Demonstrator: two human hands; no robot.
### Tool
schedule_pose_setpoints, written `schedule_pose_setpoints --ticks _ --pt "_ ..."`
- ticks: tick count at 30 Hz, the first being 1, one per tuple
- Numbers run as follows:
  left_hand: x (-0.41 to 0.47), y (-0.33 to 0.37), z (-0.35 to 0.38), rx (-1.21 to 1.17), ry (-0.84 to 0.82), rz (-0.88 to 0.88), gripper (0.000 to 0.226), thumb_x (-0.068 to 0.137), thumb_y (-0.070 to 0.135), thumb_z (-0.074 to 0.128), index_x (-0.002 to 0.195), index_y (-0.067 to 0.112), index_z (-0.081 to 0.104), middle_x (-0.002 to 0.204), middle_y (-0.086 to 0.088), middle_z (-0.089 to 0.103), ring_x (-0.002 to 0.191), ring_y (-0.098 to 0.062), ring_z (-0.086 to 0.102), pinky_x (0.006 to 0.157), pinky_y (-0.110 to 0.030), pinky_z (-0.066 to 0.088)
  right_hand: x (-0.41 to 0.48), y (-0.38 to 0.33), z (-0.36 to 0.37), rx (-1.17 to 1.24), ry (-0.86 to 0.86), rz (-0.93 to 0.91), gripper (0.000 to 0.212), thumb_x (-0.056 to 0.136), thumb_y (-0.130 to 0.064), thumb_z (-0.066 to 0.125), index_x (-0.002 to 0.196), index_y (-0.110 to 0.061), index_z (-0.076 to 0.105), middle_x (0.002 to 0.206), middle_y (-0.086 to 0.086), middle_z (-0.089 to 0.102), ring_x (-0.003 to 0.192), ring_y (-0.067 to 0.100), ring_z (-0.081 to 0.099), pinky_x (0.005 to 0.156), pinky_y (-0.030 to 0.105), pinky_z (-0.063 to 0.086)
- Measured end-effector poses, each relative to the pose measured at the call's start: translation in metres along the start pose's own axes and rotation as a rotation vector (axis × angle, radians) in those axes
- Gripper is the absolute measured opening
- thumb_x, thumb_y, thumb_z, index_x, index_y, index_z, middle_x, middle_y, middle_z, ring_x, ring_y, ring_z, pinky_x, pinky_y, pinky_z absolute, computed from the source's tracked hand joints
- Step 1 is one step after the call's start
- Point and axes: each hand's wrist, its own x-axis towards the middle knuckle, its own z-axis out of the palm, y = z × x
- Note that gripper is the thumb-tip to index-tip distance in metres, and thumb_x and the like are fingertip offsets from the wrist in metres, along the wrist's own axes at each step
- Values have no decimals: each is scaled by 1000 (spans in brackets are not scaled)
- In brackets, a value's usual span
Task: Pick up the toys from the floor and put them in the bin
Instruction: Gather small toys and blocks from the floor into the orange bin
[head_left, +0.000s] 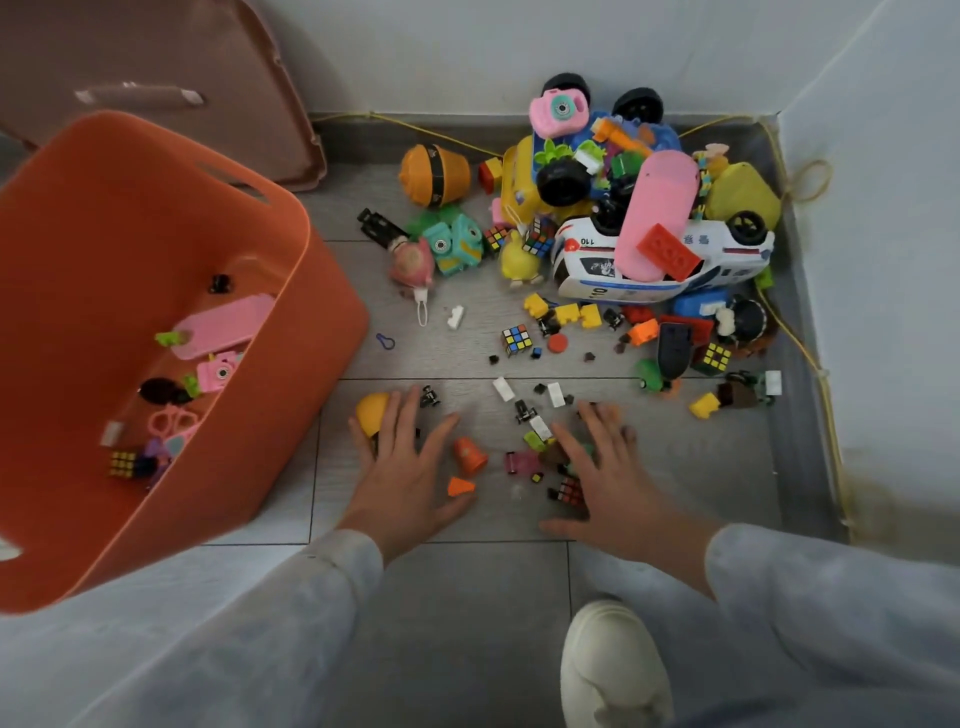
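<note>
two spread, ungrasping hands, left hand (402, 467) by yellow ball (372, 413), right hand (605, 470) over small toys (540, 457), orange bin (156, 332) left

Grey tiled floor (457, 587), pretty messy: orange bin (156, 218) sits tilted on the left, white toy police car (587, 270) flipped over by the corner, a small Rubik's cube (517, 340) mid-floor, orange cone (470, 456) nearer, and yellow bricks (566, 312) beside the car
</note>
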Motion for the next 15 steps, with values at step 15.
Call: schedule_pose_setpoints --ticks 15 --pt "2 -1 12 168 -68 240 117 64 85 59 157 29 16 165 -20 -8 151 -44 -6 112 -73 16 14 16 -27 -281 -21 -179 128 69 -84 59 144 -43 -36 155 7 -43 142 33 -40 114 72 -5"
